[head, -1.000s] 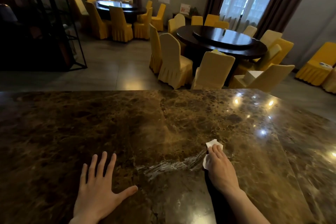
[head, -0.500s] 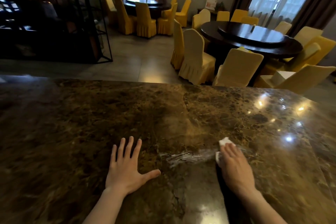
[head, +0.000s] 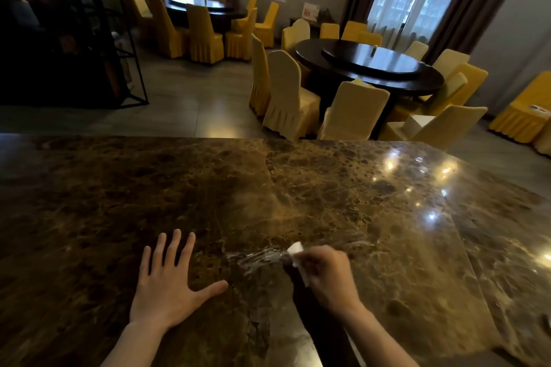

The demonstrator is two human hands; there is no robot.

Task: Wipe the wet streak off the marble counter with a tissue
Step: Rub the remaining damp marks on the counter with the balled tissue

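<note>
The brown marble counter (head: pixel 372 202) fills the lower half of the head view. A pale wet streak (head: pixel 253 258) runs across it between my two hands. My right hand (head: pixel 326 275) presses a small white tissue (head: pixel 296 250) onto the right end of the streak, fingers curled over it so only two corners of the tissue show. A fainter smear (head: pixel 354 244) trails to the right of that hand. My left hand (head: pixel 170 286) lies flat on the counter left of the streak, fingers spread, holding nothing.
Beyond the counter's far edge (head: pixel 208 136) is a dining room: a dark round table (head: pixel 369 68) ringed by yellow-covered chairs (head: pixel 286 92), a second such table (head: pixel 205 7) further back, and a black metal shelf frame (head: pixel 131 53) at the left. Ceiling lights glare on the counter's right part.
My right hand has slid the tissue leftward along the streak, shortening the wet part, and its fingers have curled. The left hand stays flat. The head camera has shifted its aim.
</note>
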